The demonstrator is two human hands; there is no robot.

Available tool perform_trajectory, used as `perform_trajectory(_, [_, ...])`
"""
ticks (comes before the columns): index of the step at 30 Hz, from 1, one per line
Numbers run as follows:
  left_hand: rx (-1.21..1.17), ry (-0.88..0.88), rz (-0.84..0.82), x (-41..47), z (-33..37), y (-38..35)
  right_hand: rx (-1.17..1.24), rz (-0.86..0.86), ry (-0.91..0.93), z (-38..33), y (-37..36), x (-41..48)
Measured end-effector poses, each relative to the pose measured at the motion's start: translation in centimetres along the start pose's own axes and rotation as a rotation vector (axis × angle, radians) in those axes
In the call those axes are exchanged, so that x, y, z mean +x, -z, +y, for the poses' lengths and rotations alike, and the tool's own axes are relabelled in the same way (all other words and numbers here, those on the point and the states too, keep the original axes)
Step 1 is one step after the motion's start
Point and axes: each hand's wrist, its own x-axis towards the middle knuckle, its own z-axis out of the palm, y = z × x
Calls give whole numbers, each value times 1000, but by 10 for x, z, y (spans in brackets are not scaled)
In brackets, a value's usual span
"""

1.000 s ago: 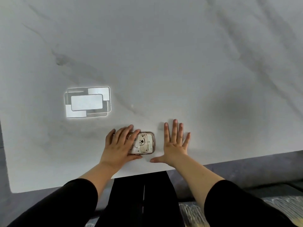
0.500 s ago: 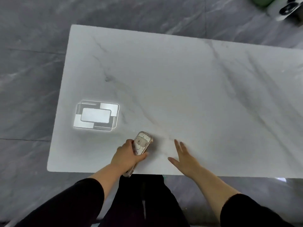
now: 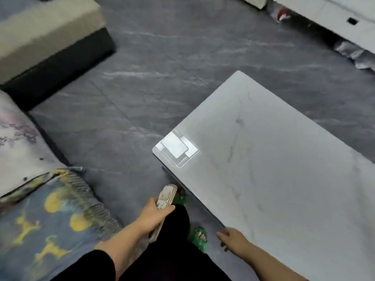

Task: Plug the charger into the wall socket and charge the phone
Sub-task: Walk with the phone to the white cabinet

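Living rm | L hand [image 3: 151, 217] fingers wrapped on phone [image 3: 164, 197] | R hand [image 3: 233, 239] loose, open at table [image 3: 284, 179] edge | charger, socket unseen | tip: keep firm grip, find charger first

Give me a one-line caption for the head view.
Left hand grips phone beside marble table; right hand at its edge.

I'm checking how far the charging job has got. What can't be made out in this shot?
- Charger, cable and wall socket: none appear in the head view.
- Phone in its patterned case: the left hand wraps its lower part; its screen faces away.
- Right hand at the white marble table edge: blurred, fingertip contact unclear.
- Red item at the top: too blurred to identify.
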Motion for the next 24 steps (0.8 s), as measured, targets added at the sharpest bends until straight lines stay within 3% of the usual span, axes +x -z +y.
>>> perform_trajectory(4, [-169,90,187,-20,-46,58,-146,-5,129,-85,-9,21])
perform_trajectory(11, [-386,194,241,-6,-112,187,-71,80,327,-271,-32,73])
perform_trajectory(17, [-437,252,147,44,-133,274,53,171,230,-360,-33,107])
perform_trajectory(21, [-372,285,4,89,-100,331,136,216,112,-385,-13,124])
perform_trajectory(24, [-334,226,6,128,-53,365,158,220,17,-392,11,128])
